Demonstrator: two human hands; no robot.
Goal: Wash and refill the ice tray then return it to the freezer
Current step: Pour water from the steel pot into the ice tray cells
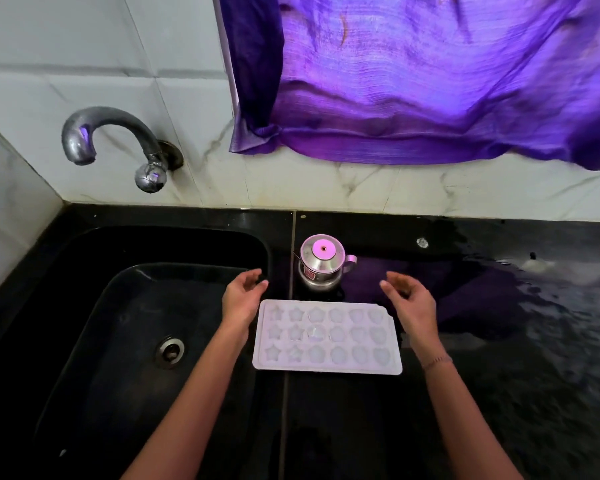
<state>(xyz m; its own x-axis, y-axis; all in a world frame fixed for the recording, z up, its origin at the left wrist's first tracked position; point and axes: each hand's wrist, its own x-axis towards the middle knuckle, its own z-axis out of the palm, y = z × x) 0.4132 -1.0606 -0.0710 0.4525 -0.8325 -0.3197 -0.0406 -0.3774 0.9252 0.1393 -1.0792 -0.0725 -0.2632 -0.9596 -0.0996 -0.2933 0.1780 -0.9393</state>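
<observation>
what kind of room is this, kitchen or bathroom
Most likely a home kitchen: a black sink basin sits in a glossy black counter under a curved metal wall tap, and a small lidded steel pot stands behind a white plastic ice tray.

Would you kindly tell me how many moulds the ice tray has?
18, in three rows of six across the tray, which lies on the counter right of the sink. None look hidden.

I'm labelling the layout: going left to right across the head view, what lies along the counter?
Drain → left hand → ice tray → right hand. The pot lines up with the tray, so I leave it out.
</observation>
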